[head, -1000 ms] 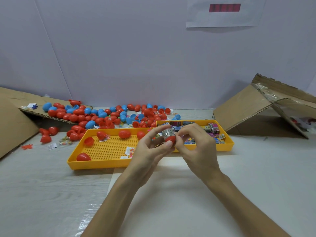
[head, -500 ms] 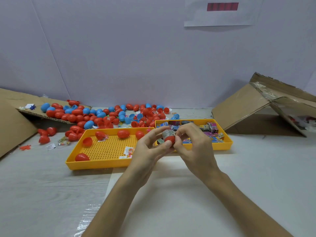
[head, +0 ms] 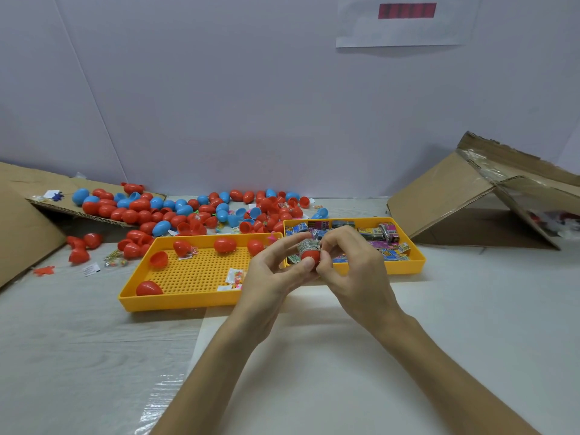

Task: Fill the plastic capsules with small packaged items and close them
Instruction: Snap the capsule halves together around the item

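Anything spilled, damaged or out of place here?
Yes. Red and blue capsules lie scattered loose behind the trays, some strayed onto the table at left. The cardboard box at right lies open, its edge ragged.

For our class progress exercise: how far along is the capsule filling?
Done: some closed-looking capsules in the left tray. In hand: left hand holds a red capsule half, right hand pinches a packet in it. Left: packets in the right tray, capsule pile behind.

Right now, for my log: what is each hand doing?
Left hand: holds the red plastic capsule half.
Right hand: pinches the silvery printed packet sticking out of it.
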Action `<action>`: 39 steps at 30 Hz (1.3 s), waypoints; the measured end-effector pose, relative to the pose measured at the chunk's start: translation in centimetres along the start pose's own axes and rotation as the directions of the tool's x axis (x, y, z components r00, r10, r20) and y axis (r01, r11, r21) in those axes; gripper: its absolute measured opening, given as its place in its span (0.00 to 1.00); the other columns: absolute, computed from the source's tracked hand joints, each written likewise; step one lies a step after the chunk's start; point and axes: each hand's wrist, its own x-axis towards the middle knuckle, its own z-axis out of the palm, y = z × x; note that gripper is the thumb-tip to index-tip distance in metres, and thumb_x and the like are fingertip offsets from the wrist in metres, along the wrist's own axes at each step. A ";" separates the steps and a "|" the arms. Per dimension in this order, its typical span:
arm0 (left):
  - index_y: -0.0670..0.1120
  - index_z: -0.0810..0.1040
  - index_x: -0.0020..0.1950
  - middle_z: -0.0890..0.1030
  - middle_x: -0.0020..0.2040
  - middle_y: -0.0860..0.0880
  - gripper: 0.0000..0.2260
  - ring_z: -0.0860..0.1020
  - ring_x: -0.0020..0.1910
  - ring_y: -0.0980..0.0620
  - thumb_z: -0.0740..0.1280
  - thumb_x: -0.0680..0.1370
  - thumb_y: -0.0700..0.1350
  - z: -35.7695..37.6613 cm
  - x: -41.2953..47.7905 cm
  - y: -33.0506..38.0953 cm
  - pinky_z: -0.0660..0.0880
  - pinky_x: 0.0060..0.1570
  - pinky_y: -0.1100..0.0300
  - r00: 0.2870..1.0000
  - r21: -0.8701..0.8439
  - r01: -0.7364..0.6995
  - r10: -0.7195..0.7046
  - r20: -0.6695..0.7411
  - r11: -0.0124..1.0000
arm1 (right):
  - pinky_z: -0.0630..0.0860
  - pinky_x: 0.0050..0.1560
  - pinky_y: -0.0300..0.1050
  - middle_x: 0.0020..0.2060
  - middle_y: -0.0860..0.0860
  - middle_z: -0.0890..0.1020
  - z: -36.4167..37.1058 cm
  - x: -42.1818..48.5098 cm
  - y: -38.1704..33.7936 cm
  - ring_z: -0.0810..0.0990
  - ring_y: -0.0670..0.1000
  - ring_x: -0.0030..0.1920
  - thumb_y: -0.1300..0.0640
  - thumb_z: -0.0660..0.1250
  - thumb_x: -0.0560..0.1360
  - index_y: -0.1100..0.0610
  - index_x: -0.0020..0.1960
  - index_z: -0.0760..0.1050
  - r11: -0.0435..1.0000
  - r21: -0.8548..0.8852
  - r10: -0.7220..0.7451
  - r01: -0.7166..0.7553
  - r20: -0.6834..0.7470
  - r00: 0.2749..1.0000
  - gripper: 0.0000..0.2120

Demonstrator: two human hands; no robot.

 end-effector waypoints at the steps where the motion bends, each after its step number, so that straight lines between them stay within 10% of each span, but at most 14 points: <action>1: 0.49 0.81 0.65 0.85 0.57 0.56 0.21 0.85 0.55 0.50 0.74 0.73 0.41 0.0 0.0 0.0 0.82 0.49 0.59 1.000 -0.019 -0.001 0.001 0.007 1.000 | 0.70 0.44 0.29 0.40 0.49 0.76 0.0 0.0 -0.1 0.74 0.44 0.42 0.66 0.66 0.76 0.60 0.44 0.74 1.000 0.019 0.016 -0.016 -0.010 1.000 0.03; 19: 0.44 0.78 0.69 0.79 0.66 0.38 0.21 0.79 0.66 0.40 0.69 0.76 0.34 -1.1 0.2 0.6 0.80 0.56 0.56 0.983 -0.380 0.089 -0.019 0.184 0.921 | 0.74 0.50 0.31 0.47 0.46 0.81 -0.1 0.0 -0.9 0.78 0.41 0.47 0.61 0.73 0.76 0.59 0.51 0.81 0.997 0.074 -0.016 0.025 -0.115 0.993 0.05; 29: 0.52 0.80 0.68 0.79 0.68 0.49 0.22 0.80 0.65 0.50 0.72 0.74 0.39 -1.2 0.3 0.3 0.79 0.59 0.54 0.985 -0.201 0.069 -0.035 0.168 0.977 | 0.76 0.56 0.37 0.57 0.47 0.80 -0.3 0.1 -0.8 0.81 0.46 0.55 0.59 0.73 0.75 0.57 0.66 0.77 0.990 0.144 -0.006 0.004 0.013 1.000 0.19; 39: 0.57 0.83 0.61 0.85 0.55 0.54 0.19 0.83 0.57 0.56 0.74 0.73 0.40 -0.8 0.3 -0.1 0.80 0.45 0.62 0.996 0.025 -0.045 0.047 -0.080 0.999 | 0.75 0.50 0.38 0.51 0.46 0.81 -0.2 0.1 -0.5 0.80 0.46 0.54 0.58 0.74 0.74 0.54 0.51 0.78 0.980 0.170 0.103 -0.105 0.018 0.994 0.08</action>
